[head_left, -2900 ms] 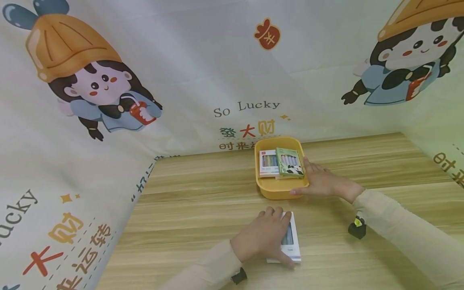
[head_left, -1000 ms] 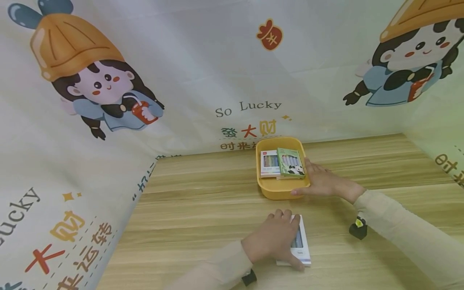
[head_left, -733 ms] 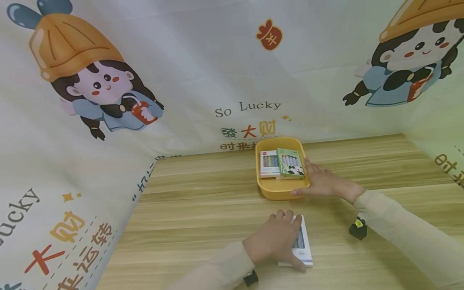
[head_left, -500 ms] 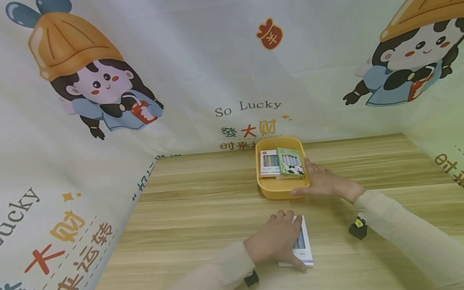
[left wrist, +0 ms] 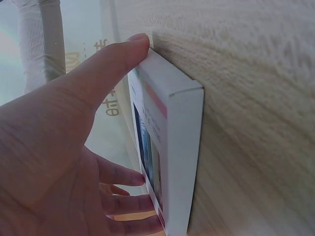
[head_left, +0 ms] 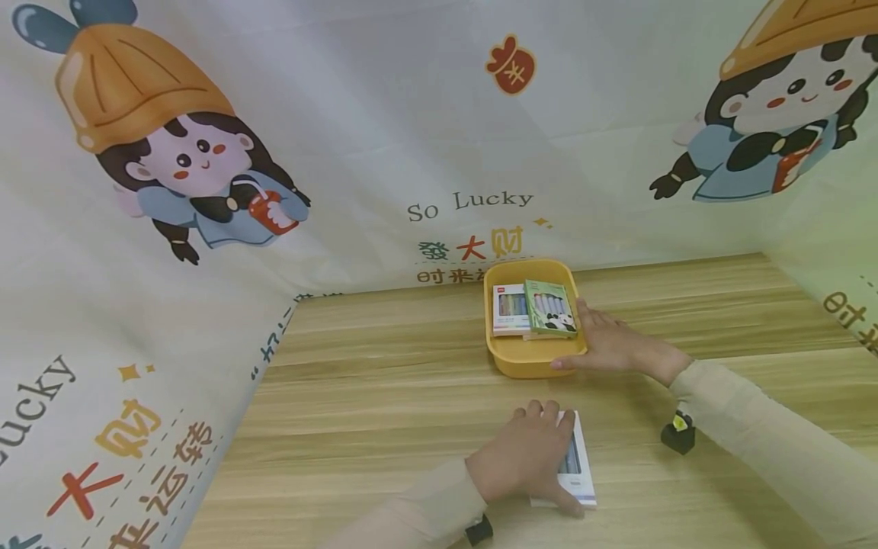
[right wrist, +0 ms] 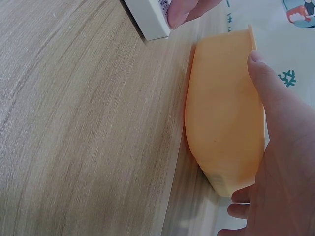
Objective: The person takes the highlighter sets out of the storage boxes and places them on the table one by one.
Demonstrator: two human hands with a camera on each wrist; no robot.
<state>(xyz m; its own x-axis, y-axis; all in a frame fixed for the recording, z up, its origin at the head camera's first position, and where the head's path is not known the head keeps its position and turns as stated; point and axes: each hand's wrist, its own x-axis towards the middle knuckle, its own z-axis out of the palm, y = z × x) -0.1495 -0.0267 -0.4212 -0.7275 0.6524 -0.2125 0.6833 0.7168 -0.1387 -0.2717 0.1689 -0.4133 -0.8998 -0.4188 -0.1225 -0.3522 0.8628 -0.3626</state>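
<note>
Head view: on bench (head_left: 370, 396), white box (head_left: 573, 461) in pinch between thumb and fingers of left hand (head_left: 524, 461), window partly covered. Beyond, yellow tub (head_left: 538, 352) with right hand (head_left: 610, 345) clasped around near-right rim; inside, green box (head_left: 549, 306) overlapping second box (head_left: 510, 311). Left wrist view: white box cut off at lower edge. Right wrist view: tub interior hidden, only one corner of white box visible.

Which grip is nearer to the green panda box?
Right. The right grip rests against the yellow bin that holds the green panda box, just beside it; the left grip is farther, on the white windowed box in front of the bin.
</note>
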